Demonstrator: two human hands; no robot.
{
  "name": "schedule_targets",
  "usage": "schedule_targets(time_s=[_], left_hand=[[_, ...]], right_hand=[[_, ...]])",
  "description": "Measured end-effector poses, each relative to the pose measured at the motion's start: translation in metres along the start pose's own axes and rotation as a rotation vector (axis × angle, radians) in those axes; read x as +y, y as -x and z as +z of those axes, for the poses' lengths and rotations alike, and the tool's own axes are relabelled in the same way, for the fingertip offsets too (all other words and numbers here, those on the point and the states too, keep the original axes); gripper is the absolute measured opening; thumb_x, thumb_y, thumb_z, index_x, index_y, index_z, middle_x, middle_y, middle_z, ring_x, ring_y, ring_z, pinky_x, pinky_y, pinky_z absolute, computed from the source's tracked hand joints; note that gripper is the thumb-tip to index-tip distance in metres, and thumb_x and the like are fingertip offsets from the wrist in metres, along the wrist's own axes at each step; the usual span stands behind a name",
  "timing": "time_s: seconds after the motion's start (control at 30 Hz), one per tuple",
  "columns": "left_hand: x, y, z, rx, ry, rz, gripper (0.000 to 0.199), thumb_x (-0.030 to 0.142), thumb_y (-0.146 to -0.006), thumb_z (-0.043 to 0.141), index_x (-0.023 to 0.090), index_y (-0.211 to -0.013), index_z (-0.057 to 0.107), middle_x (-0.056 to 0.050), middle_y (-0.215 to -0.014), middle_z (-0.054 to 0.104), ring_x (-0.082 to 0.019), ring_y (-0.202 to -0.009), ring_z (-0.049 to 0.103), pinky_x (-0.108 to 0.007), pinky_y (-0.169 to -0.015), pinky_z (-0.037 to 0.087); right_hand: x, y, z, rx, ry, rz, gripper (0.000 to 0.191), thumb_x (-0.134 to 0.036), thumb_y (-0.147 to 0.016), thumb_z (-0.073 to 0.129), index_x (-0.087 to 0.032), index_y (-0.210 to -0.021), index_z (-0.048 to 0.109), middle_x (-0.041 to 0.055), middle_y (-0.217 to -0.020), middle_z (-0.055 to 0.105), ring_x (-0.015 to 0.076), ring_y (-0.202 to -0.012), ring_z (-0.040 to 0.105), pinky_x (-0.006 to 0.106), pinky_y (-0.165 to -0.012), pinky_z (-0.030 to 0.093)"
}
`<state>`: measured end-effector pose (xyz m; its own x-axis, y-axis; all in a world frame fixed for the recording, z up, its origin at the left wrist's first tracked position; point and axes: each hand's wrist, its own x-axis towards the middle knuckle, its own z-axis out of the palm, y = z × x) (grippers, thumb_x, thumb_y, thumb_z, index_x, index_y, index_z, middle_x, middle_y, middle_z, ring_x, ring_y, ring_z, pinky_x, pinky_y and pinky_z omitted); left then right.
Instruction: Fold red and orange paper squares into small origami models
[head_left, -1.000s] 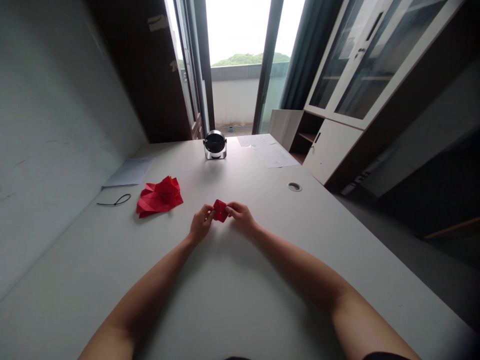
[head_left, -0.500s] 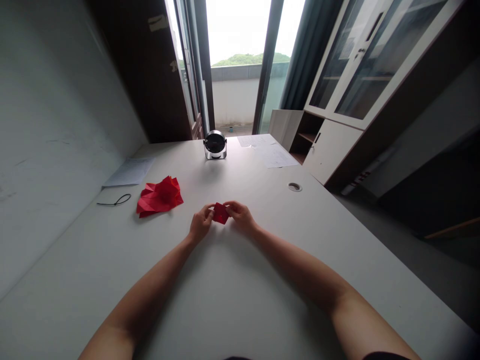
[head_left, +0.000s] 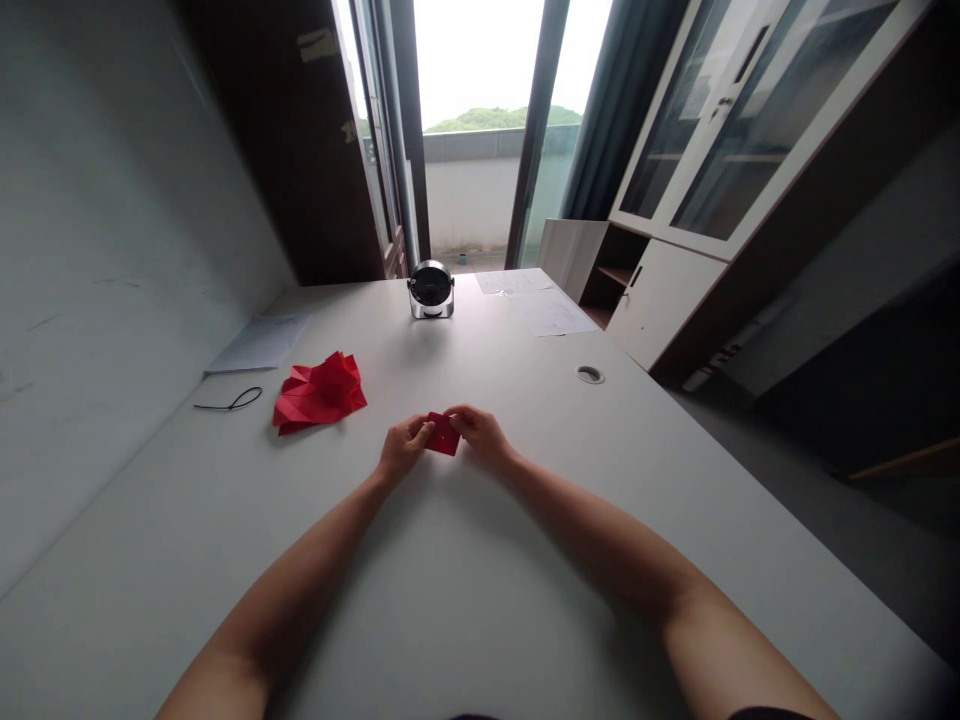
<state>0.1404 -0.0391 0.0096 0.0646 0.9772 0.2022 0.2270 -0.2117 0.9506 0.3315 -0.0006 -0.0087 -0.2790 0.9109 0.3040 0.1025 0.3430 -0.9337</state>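
Note:
A small folded piece of red paper is held between my two hands, a little above the white table. My left hand pinches its left edge between thumb and fingers. At its upper right corner, my right hand grips the paper with thumb and forefinger. The paper looks like a flat four-sided shape with a tiny light spot near its middle. To the left of my hands lies a pile of creased red paper sheets, with a bit of orange showing at its top.
A small round black-and-silver fan stands at the table's far end. Printed sheets lie at the back right, another paper by the left wall. A black cable tie and a round cable hole are on the table.
The small red paper has turned from a diamond-like tilt to a squarer position and sits slightly lower. My right fingers have shifted to its upper corner.

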Motion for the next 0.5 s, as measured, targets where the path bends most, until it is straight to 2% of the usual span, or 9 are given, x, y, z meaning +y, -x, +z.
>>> schedule_targets(time_s=[0.17,0.33,0.5], left_hand=[[0.0,-0.001,0.0,-0.031,0.063,-0.042,0.039,0.051,-0.084,0.064,0.018,-0.102,0.072,-0.007,-0.091,0.074,-0.022,-0.082,0.068,-0.03,-0.073,0.054],[-0.006,-0.003,-0.002,-0.001,0.105,-0.038,0.045,0.047,-0.082,0.068,0.018,-0.115,0.066,-0.007,-0.091,0.073,-0.02,-0.08,0.068,-0.029,-0.071,0.055],[-0.012,-0.004,-0.001,-0.024,0.043,0.01,0.029,0.045,-0.084,0.064,0.018,-0.092,0.071,-0.006,-0.085,0.072,-0.018,-0.077,0.066,-0.028,-0.072,0.053]], right_hand=[[-0.001,0.002,0.001,-0.02,0.091,-0.004,0.024,-0.033,-0.087,0.057,-0.02,-0.101,0.072,0.0024,-0.078,0.07,0.0156,-0.071,0.061,0.027,-0.068,0.049],[-0.004,0.004,0.002,-0.042,0.143,-0.033,0.024,-0.029,-0.087,0.056,-0.021,-0.102,0.073,0.0009,-0.074,0.069,0.0145,-0.068,0.06,0.025,-0.066,0.046],[-0.003,0.005,0.002,-0.05,0.116,-0.007,0.024,-0.031,-0.086,0.057,-0.019,-0.1,0.073,0.0005,-0.072,0.067,0.0128,-0.063,0.056,0.023,-0.061,0.044]])
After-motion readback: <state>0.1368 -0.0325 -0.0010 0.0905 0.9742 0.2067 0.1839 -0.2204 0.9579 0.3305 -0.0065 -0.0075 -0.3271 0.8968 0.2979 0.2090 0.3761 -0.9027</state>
